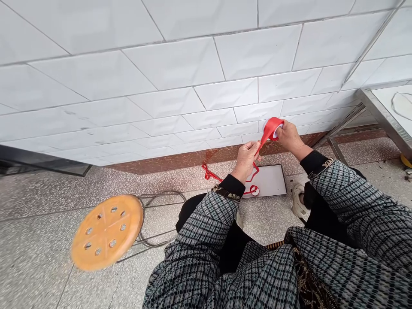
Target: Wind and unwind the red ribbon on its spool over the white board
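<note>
In my right hand (289, 135) is a roll of red ribbon (272, 128) on a white core, gripped at its side. A length of the ribbon runs down from the roll to my left hand (247, 158), whose fingers pinch it. Below my hands, a flat white board with a dark rim (272, 180) lies on the floor. On the board rests a small spool with red ribbon (254, 190). A loose, twisted strand of red ribbon (209, 173) trails past the board's left side, partly hidden by my left arm.
A stool with a round orange seat (107, 231) and metal legs lies tipped on the speckled floor at left. White wall tiles (193, 64) rise in front. A metal-framed table (383, 113) stands at right, and a dark panel (41, 161) juts in at left.
</note>
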